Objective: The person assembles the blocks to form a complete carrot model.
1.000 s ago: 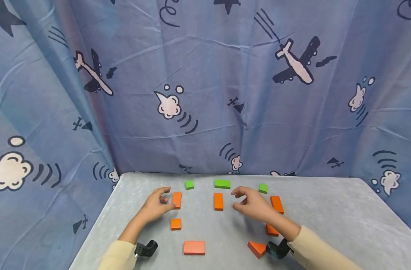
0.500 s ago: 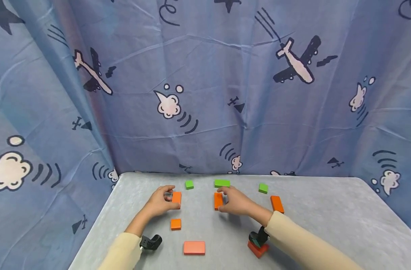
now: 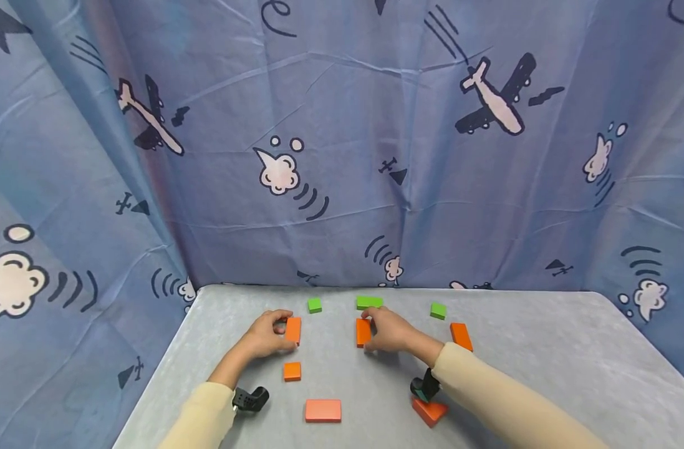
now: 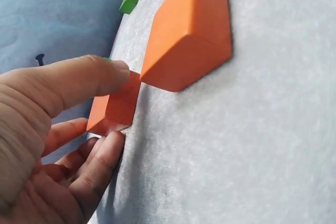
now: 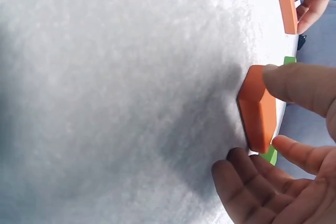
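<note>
In the head view my left hand [image 3: 263, 333] pinches an orange rectangular block [image 3: 293, 330] lengthwise, thumb at its near end and index finger at the far end. My right hand [image 3: 392, 330] spans a second orange rectangular block [image 3: 363, 333] in the same way. The right wrist view shows this right-hand block [image 5: 257, 116] between thumb and index finger, other fingers spread beside it. From the left wrist, the left-hand block [image 4: 118, 103] appears beneath the thumb. A small square orange block [image 3: 292, 371] lies just nearer than the left hand.
Beyond the hands lie a green rectangular block [image 3: 370, 302] and two small green blocks, one left [image 3: 315, 305] and one right [image 3: 438, 310]. Nearer sit a salmon block [image 3: 323, 411] and a red-orange block [image 3: 429, 411] by the right wrist. Another orange block [image 3: 461, 337] lies right. A patterned curtain [image 3: 342, 156] hangs behind.
My right hand has moved left from beside its orange block and closed on it. My left hand has shifted slightly right onto its block. The blocks stay in place on the table.
</note>
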The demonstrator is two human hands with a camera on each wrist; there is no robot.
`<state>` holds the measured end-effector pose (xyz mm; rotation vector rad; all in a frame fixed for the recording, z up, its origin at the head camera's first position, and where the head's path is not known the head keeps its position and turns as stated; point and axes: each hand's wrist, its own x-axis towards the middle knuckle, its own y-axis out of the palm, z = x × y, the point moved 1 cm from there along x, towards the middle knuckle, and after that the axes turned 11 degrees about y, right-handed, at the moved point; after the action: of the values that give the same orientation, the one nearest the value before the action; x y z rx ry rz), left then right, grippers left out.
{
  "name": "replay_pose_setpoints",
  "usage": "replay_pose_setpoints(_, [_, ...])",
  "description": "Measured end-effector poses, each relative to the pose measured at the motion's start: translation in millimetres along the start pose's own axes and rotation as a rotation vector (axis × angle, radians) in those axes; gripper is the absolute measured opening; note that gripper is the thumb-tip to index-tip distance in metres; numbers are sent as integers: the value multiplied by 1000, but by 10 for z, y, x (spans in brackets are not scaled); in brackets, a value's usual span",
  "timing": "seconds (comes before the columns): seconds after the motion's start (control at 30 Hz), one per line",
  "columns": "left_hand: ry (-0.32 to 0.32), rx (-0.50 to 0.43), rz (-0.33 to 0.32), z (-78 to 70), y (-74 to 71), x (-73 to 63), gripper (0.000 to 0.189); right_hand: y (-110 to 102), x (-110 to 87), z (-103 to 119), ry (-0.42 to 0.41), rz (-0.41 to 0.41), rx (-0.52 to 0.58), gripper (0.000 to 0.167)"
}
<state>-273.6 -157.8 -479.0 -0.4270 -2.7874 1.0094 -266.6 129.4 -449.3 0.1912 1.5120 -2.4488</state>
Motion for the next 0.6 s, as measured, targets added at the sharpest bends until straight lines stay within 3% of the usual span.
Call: replay_pose_setpoints(0.6, [22, -6, -16, 54, 19, 24, 63, 0, 50, -1, -54, -21, -80, 60])
